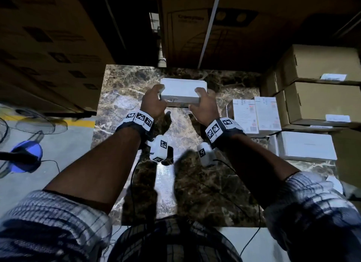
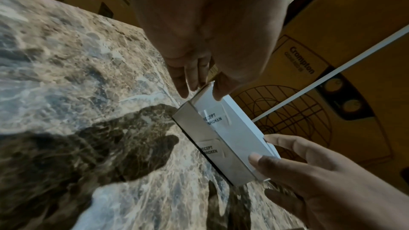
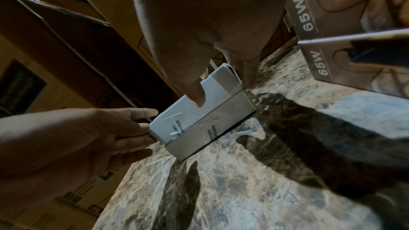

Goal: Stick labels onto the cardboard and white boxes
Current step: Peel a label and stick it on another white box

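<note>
Two white boxes lie stacked at the far middle of the marble table (image 1: 183, 183). The upper white box (image 1: 182, 89) (image 2: 240, 128) (image 3: 188, 111) sits slightly askew on the lower white box (image 1: 176, 105) (image 2: 199, 129) (image 3: 223, 120). Each carries a small seal sticker printed "ACCEPT BROKEN" on its near side. My left hand (image 1: 157, 95) (image 2: 194, 83) grips the upper box's left end, thumb on the box. My right hand (image 1: 201, 96) (image 3: 223, 92) grips its right end, thumb (image 3: 197, 97) pressed on the box. No loose label shows in either hand.
Upright white printed boxes (image 1: 254, 115) stand at the table's right, a flat white box (image 1: 306, 146) nearer. Stacked cardboard boxes (image 1: 320, 101) with white labels (image 1: 338, 118) fill the right side. Large cartons (image 1: 214, 27) wall the back and left. A fan (image 1: 25, 156) stands on the floor, left.
</note>
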The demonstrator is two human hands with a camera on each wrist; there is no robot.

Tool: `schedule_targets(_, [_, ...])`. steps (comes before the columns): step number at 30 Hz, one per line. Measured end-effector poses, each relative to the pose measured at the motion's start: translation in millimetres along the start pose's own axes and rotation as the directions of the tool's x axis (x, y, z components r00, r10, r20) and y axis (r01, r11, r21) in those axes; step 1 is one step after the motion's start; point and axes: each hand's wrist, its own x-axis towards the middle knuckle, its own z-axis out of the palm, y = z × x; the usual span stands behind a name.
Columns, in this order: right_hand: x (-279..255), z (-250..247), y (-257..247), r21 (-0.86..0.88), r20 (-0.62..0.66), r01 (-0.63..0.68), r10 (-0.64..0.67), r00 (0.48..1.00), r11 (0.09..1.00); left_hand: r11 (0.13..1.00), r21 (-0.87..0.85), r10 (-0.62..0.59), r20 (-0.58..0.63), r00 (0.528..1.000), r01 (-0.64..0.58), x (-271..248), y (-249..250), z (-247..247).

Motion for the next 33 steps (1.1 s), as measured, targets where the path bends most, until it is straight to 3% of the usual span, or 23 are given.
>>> schedule_targets(5, [2,6,-3,0.001,-0.070,-0.034,0.034,0.997,0.999,0.993,-0.108,-0.046,0.024,0.999,0.049,8,-1,0])
schedule_targets(9, [-10,4,-10,-0.051,-0.130,-0.046,0.039,0.991,0.998,0.992,-0.128,0.014,-0.031,0.999,-0.018,3,-1,-6])
schedule_targets(18, [-59,-14,1,-0.174,-0.180,0.109,-0.141,0.974,0.979,0.988,-0.070,0.132,-0.080,0.988,-0.138,-59,-3,-4])
schedule_targets(26, [-102,-18,31,-0.185,-0.133,0.184,-0.210,0.969,0.965,0.996,-0.076,0.035,-0.032,0.999,-0.037,-109,-3,26])
schedule_targets(33, [-105,-22,53,-0.299,0.014,0.342,-0.354,0.935,0.891,1.000,-0.004,-0.018,-0.158,0.987,0.018,-118,-7,40])
